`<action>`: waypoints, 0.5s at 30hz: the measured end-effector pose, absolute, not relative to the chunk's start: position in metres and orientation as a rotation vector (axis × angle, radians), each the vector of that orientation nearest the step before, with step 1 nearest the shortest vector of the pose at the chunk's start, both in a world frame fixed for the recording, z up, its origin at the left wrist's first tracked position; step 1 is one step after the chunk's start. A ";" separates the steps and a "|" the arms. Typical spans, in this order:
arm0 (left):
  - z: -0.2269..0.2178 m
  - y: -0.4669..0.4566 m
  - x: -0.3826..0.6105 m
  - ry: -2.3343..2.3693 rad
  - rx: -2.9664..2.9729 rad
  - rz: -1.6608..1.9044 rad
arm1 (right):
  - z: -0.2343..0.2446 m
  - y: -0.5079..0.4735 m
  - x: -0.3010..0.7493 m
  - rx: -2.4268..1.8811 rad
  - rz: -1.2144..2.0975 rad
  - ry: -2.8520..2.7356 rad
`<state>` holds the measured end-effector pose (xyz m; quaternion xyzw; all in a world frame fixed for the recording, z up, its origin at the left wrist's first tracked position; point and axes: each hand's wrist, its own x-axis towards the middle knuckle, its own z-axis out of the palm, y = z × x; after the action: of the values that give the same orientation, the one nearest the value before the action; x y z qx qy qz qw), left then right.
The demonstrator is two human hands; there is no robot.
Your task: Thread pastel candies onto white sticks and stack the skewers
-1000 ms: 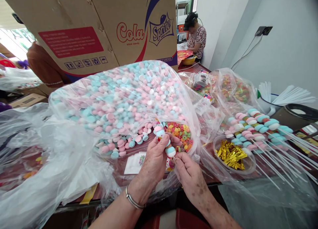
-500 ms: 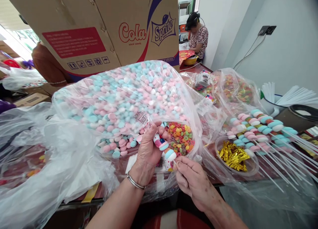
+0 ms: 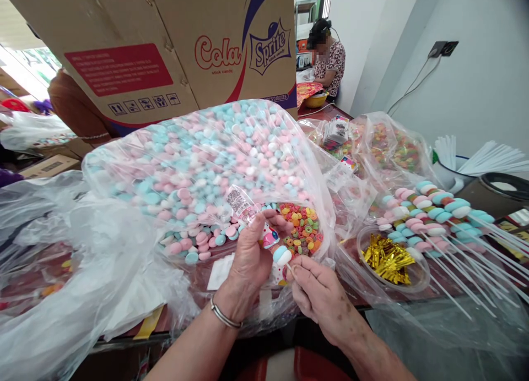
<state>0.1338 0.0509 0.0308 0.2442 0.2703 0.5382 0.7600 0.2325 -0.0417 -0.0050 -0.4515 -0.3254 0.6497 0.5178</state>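
My left hand (image 3: 247,255), with a metal bangle at its wrist, closes round a printed clear plastic wrapper (image 3: 240,203). The wrapper's patterned end sits over a candy skewer, whose blue and white marshmallow pieces (image 3: 282,255) stick out at the lower end. With thumb and fingertips, my right hand (image 3: 320,287) pinches the skewer's stick just below them. How far the candy reaches inside the wrapper is hidden by my left fingers. Just beyond my hands lie loose fruit-coloured gummy rings (image 3: 303,229) and, in a big clear bag, pink, blue and white marshmallows (image 3: 215,155).
Finished-looking candy skewers (image 3: 438,213) lie piled at the right beside a clear tub (image 3: 422,282) of gold twist ties (image 3: 388,260). White sticks (image 3: 496,159) stand behind. A large carton (image 3: 136,17) blocks the back. Another person (image 3: 330,61) works at the far table.
The wrapper has slid down over the candy, so fewer marshmallow pieces show below it. Its barcoded top now stands out more above my left hand. My right hand has barely moved.
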 end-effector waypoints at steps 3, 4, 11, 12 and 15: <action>0.039 0.062 0.124 0.589 0.538 1.222 | -0.004 -0.044 0.235 -1.030 1.661 -0.689; 0.042 0.065 0.123 0.578 0.551 1.222 | -0.004 -0.045 0.235 -1.022 1.657 -0.685; 0.048 0.069 0.129 0.796 0.467 1.297 | -0.018 -0.048 0.237 -1.377 0.861 -1.250; 0.048 0.069 0.129 0.828 0.443 1.296 | -0.020 -0.048 0.238 -1.437 0.647 -1.350; 0.050 0.070 0.127 0.898 0.372 1.286 | -0.024 -0.048 0.239 -1.508 0.159 -1.518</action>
<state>0.1274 0.0704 0.0500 0.1667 0.4017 0.5758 0.6923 0.2385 -0.0482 -0.0241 -0.6174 -0.6215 0.0652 0.4778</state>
